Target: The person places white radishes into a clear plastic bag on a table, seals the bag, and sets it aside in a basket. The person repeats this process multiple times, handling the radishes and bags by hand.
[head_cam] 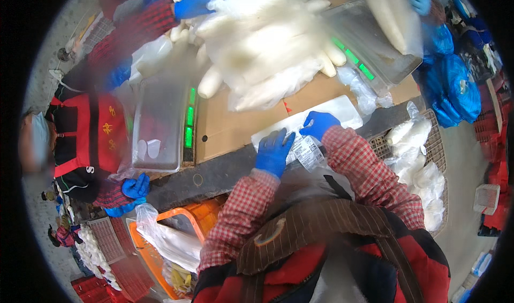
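A sheet of printed white labels [308,153] with writing and square codes lies at the table's near edge. My left hand [275,150], in a blue glove, grips its left side between thumb and fingers. The blue-gloved right hand [320,125] pinches its upper end with bent fingers. Under both hands stretches a long, white, plastic-wrapped item [347,112]; whether it is a bagged radish or a stack of bags, I cannot tell. Beyond my hands rises a pile of white radishes [211,82], many in clear plastic bags [261,96].
Scales with green displays stand left [160,118] and right [373,41] on cardboard [229,122]. A co-worker's gloved hand [194,5] touches the pile; another gloved hand [417,1] is beside a large radish [385,13]. Bagged radishes fill a crate [435,142]. Below left sits an orange crate [146,244].
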{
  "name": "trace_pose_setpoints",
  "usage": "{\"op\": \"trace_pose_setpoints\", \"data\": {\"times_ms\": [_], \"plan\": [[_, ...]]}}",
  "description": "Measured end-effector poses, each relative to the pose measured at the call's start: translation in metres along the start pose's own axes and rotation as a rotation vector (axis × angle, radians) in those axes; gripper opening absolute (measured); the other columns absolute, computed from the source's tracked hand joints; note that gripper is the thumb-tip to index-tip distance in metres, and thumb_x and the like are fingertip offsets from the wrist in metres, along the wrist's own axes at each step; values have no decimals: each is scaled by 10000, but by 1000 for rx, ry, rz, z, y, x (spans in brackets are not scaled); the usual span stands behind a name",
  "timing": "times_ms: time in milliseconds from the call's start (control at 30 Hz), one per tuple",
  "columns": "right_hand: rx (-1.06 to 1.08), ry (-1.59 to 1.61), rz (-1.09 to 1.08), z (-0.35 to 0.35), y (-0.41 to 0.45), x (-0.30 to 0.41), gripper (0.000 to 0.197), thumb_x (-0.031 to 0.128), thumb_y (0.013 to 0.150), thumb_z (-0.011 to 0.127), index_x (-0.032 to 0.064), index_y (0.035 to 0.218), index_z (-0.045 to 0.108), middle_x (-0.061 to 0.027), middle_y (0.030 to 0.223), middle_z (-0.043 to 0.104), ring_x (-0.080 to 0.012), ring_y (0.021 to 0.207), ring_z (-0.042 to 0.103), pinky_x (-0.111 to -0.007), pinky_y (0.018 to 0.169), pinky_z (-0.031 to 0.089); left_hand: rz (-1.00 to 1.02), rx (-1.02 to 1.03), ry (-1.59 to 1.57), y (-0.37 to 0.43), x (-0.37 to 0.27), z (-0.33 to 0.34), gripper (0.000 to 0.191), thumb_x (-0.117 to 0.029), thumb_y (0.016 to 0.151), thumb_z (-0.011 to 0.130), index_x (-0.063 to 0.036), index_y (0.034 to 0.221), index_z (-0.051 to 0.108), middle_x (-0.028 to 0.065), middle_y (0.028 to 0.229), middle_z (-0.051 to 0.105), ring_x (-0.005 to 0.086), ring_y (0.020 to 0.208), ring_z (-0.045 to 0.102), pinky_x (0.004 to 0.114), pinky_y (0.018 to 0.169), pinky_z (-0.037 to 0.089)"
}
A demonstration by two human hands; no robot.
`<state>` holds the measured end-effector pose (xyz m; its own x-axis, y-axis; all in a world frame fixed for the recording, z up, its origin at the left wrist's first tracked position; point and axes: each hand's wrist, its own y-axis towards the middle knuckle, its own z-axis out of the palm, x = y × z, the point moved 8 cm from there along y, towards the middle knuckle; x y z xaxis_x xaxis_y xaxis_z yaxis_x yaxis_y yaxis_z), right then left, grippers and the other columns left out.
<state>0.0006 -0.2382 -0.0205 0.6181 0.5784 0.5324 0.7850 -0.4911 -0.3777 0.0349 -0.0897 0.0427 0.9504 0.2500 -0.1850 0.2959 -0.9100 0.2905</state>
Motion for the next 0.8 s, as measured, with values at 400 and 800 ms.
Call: {"op": "trace_pose_setpoints", "data": {"times_ms": [400, 800], "plan": [[-11, 516, -5, -23, -117, -80, 203, 144, 699, 593, 83, 892, 591, -54, 784, 577, -142, 735, 539, -270, 682, 434, 35, 244, -422, -1, 43, 34, 280, -118, 624, 607, -136, 902, 593, 73, 908, 544, 239, 854, 476, 324, 748, 400], [-159, 509, -53, -36, -44, 6, 161, 172, 641, 665, 59, 734, 596, -54, 690, 585, -115, 643, 535, -245, 606, 439, -396, -278, -254, 30, 118, -24, 170, -108, 730, 462, -48, 836, 580, 127, 763, 550, 297, 728, 510, 349, 658, 414]]}}
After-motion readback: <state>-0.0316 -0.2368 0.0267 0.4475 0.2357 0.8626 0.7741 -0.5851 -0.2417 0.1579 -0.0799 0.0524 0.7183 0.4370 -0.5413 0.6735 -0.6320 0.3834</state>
